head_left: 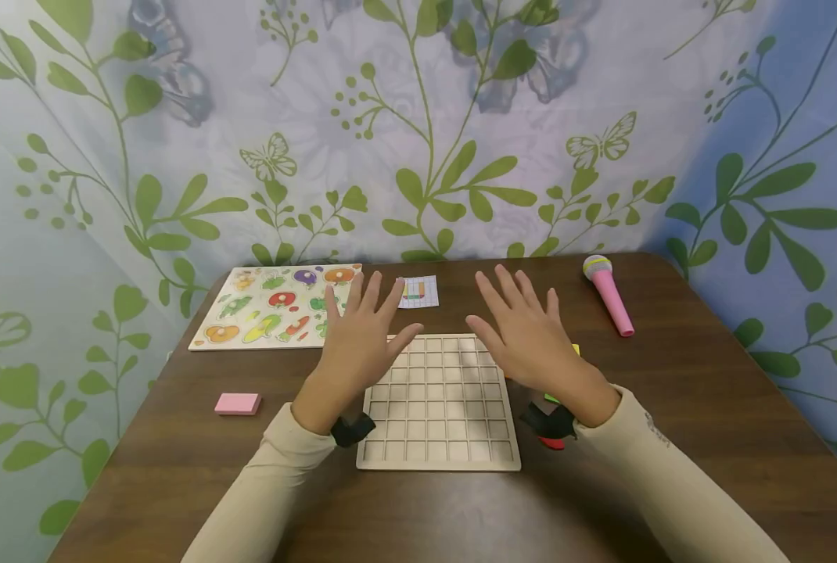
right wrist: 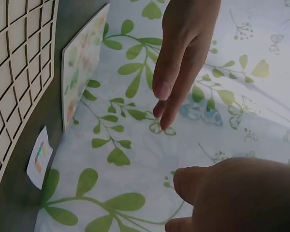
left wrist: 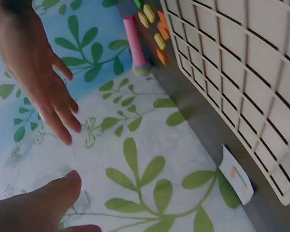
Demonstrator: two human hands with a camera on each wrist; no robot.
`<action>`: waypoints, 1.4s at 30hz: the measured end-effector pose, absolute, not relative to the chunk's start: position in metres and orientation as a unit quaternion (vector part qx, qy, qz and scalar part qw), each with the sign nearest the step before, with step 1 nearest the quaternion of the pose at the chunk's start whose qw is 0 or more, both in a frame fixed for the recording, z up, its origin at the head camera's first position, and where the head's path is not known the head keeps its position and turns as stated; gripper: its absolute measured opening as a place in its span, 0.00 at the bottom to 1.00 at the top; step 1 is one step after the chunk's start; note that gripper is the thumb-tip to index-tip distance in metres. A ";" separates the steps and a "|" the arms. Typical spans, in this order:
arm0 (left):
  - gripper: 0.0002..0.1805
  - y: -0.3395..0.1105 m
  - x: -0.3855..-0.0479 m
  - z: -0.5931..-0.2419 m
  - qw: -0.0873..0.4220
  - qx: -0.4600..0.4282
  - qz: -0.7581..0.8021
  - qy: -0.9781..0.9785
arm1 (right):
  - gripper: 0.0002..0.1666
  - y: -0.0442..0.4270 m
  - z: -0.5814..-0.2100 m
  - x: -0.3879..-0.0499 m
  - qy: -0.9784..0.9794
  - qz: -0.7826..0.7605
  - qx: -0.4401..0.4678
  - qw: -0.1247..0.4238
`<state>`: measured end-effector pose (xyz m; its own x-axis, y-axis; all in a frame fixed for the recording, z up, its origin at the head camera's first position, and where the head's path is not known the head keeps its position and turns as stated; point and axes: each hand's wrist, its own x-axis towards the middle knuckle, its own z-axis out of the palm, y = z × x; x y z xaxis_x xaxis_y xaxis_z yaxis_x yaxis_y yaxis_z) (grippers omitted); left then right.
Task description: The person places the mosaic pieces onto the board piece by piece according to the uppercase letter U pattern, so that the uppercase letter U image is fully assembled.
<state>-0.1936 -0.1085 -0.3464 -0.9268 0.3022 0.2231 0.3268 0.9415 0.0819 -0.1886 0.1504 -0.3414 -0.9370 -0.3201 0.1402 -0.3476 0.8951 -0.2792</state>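
Note:
Both hands hover above a pale wooden grid board point(head_left: 438, 453), their fingers straight and spread. The left hand point(head_left: 360, 338) is over the board's upper left side and holds nothing. Over its upper right side, the right hand point(head_left: 531, 344) is likewise bare. Square cells divided by thin ridges cover the board. Behind it lies a small paper card point(head_left: 425, 292) with a coloured figure on a grid. Yellow and orange blocks point(left wrist: 149, 13) lie beside the board in the left wrist view; the right forearm mostly hides them in the head view.
A vegetable picture puzzle board point(head_left: 249, 313) lies at the back left. A pink block point(head_left: 238, 403) rests on the table's left side. At the back right is a pink toy microphone point(head_left: 610, 297). A patterned cloth point(head_left: 432, 141) hangs behind the brown table point(head_left: 700, 407).

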 end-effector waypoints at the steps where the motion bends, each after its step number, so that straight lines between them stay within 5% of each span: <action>1: 0.40 -0.113 -0.194 -0.347 0.131 -0.175 -0.065 -0.974 | 0.43 0.154 -0.341 -0.188 -0.969 0.162 0.178 0.061; 7: 0.32 -0.150 -0.193 -0.346 0.253 -0.241 -0.124 -0.929 | 0.39 0.183 -0.341 -0.183 -0.943 0.239 0.197 0.125; 13: 0.28 -0.196 -0.182 -0.354 0.278 -0.249 -0.182 -0.910 | 0.30 0.219 -0.345 -0.175 -0.919 0.289 0.199 0.178; 22: 0.23 -0.229 -0.159 -0.394 0.185 -0.245 -0.270 -0.913 | 0.14 0.269 -0.375 -0.158 -0.907 0.353 0.117 0.199; 33: 0.25 -0.231 -0.156 -0.433 -0.007 -0.195 -0.346 -0.918 | 0.15 0.288 -0.436 -0.164 -0.916 0.378 0.048 0.128; 42: 0.26 -0.226 -0.158 -0.447 -0.059 -0.196 -0.339 -0.918 | 0.13 0.280 -0.461 -0.171 -0.930 0.347 0.039 0.110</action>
<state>-0.1577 -0.2258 -0.4472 -0.9159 0.4008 0.0238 0.3204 0.6937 0.6451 -0.1712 0.2798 -0.4609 -0.9727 0.0037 0.2322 -0.1494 0.7557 -0.6377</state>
